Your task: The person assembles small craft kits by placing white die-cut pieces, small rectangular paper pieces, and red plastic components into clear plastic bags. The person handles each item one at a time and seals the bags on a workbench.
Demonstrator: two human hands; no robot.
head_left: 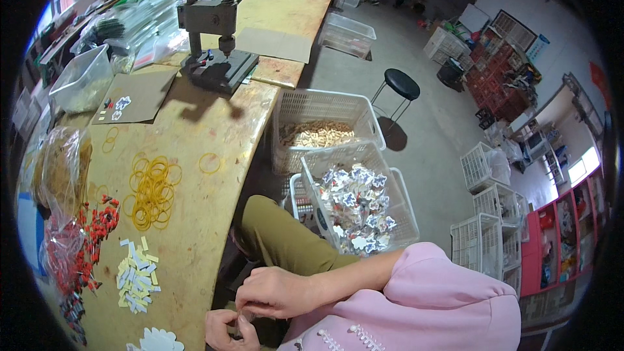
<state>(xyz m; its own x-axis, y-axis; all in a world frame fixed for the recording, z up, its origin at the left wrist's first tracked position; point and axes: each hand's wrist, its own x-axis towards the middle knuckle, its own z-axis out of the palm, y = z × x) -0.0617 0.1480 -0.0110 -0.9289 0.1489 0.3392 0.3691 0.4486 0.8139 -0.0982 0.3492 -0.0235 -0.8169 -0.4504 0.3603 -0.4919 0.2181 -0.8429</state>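
My right hand [276, 291] and my left hand [229, 330] meet low beside the table's edge, over my lap. The fingers of both are pinched close together; whatever lies between them is too small or hidden to name. On the table [195, 221] nearest to them lie a heap of small pale yellow and white strips [136, 277] and white scalloped pieces [158, 339]. Beyond the strips is a pile of yellow rubber bands [155, 192]. Small red pieces with dark parts [97, 234] spill out from a clear plastic bag [60, 240].
A dark hand press [221, 45] stands on the table beside cardboard [140, 94] bearing a few small pieces. Right of the table, a crate [325, 97] holds light wooden-looking pieces; a bin [416, 221] holds blue-edged white shapes. A black stool [402, 83] stands beyond.
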